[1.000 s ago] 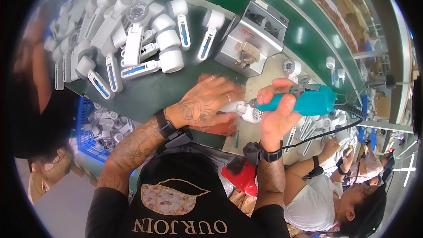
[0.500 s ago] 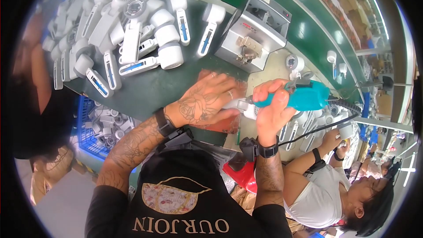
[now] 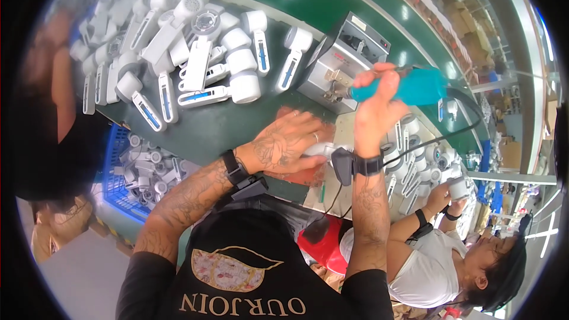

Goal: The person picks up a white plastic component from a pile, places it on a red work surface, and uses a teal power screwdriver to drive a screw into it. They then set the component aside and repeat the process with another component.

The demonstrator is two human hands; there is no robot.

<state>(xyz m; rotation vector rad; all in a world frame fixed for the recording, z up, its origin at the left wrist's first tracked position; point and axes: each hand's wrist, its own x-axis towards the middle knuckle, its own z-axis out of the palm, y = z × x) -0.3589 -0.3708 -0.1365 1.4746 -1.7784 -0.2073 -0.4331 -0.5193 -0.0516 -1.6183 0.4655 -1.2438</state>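
Observation:
My left hand [image 3: 289, 142] is closed over a white handheld fan [image 3: 327, 150], pressing it down on a reddish mat [image 3: 303, 176]. Most of the fan is hidden beneath my fingers and behind my right wrist. Raised at the far right of it, my right hand [image 3: 379, 109] grips a teal electric screwdriver [image 3: 419, 86] with a black cord. The screwdriver's tip points left, at the front of a grey metal screw feeder [image 3: 336, 62]. Whether it touches the feeder, or carries a screw, I cannot tell.
A heap of white handheld fans [image 3: 201, 62] covers the far left of the green bench. Below its edge, a blue crate [image 3: 114, 169] contains grey-white parts. More fans lie to the right, near a co-worker in a white shirt [image 3: 430, 264]. Another person's arm [image 3: 62, 95] is at far left.
My right hand has lifted the screwdriver away from the fan, up to the screw feeder's front. The left hand stays on the fan. The whole view has shifted slightly.

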